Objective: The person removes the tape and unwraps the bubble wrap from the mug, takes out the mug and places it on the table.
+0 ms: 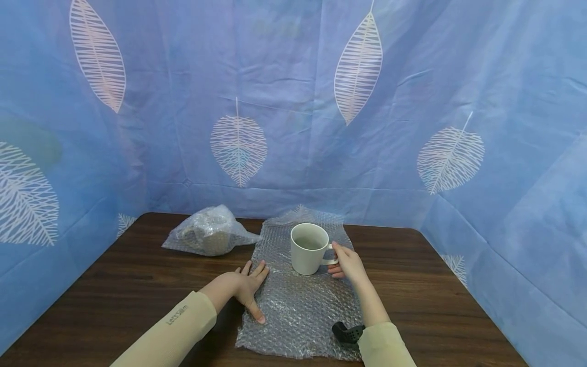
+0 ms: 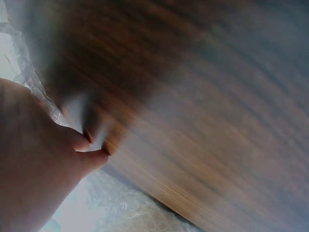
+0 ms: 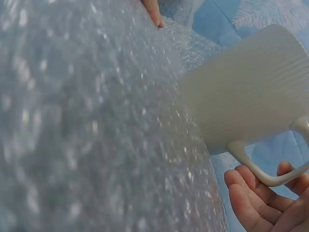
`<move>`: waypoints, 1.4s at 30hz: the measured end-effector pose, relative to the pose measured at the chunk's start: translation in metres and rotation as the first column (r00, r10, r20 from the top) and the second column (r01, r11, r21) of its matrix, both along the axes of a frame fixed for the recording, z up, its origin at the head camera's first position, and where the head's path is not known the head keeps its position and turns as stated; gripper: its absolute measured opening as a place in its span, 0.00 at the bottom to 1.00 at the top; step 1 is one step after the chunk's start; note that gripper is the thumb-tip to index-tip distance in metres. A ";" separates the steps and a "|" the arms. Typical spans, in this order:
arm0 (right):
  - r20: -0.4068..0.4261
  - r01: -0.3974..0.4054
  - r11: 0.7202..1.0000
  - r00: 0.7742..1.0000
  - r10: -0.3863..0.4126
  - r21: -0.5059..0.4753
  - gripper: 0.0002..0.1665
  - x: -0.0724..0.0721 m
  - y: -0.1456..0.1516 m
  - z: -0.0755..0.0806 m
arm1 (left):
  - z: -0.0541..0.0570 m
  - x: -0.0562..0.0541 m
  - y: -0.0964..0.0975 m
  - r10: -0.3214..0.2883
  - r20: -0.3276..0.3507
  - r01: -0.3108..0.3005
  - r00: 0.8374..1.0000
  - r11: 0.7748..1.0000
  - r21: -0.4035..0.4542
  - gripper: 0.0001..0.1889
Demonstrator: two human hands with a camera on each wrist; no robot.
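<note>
A white mug [image 1: 304,259] stands upright on a sheet of bubble wrap [image 1: 302,316] spread over the table. By its handle, on the mug's right side, my right hand [image 1: 347,262] holds it; the right wrist view shows the fingers [image 3: 251,195] around the handle of the ribbed mug [image 3: 251,87]. My left hand [image 1: 247,288] rests with spread fingers on the left edge of the sheet. In the left wrist view that hand [image 2: 38,154] lies beside dark wood, with its fingertips partly blurred.
A bubble-wrapped bundle [image 1: 208,232] lies at the back left of the dark wooden table [image 1: 422,306], its contents unclear. Close to my right sleeve is a black wrist device [image 1: 347,334]. Blue cloth with leaf prints [image 1: 293,153] hangs behind and at both sides.
</note>
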State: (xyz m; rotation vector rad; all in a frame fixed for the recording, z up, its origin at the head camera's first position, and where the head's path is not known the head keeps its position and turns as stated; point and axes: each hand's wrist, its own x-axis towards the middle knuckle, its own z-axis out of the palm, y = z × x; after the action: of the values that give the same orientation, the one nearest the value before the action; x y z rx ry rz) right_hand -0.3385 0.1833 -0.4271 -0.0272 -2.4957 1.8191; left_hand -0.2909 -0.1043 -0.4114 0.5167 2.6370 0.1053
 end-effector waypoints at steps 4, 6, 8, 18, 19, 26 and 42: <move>0.008 0.003 1.000 1.000 -0.002 -0.020 0.32 0.002 -0.001 0.000 | 0.000 -0.001 0.000 -0.002 0.001 0.002 1.000 1.000 -0.009 0.66; 0.010 0.003 1.000 1.000 -0.003 -0.030 0.31 0.003 -0.001 0.000 | 0.000 -0.001 0.001 -0.005 0.003 0.005 1.000 1.000 -0.011 0.66; 0.013 0.004 1.000 1.000 -0.004 -0.031 0.32 0.004 -0.002 0.000 | 0.000 -0.002 0.001 -0.007 0.006 0.007 1.000 1.000 -0.012 0.66; 0.011 0.010 0.999 1.000 -0.009 -0.041 0.30 0.007 -0.007 -0.002 | 0.002 -0.001 0.001 -0.015 0.008 0.015 1.000 1.000 -0.017 0.66; 0.010 0.015 0.999 1.000 -0.014 -0.044 0.30 0.007 -0.007 -0.002 | 0.002 -0.001 0.001 -0.015 0.007 0.016 1.000 1.000 -0.018 0.66; -0.008 0.045 0.997 0.999 -0.046 -0.066 0.30 0.011 -0.011 -0.002 | 0.000 -0.001 0.001 -0.019 0.001 0.019 1.000 1.000 -0.017 0.66; 0.004 0.115 0.989 0.993 -0.115 -0.093 0.29 0.015 -0.013 0.002 | -0.007 -0.010 -0.001 -0.016 0.036 0.017 0.999 1.000 -0.023 0.70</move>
State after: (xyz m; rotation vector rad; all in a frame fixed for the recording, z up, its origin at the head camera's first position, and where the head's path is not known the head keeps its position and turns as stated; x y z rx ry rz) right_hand -0.3231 0.1702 -0.4247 -0.1698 -2.3534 1.8857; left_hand -0.3010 -0.1049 -0.4187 0.5235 2.5955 0.0782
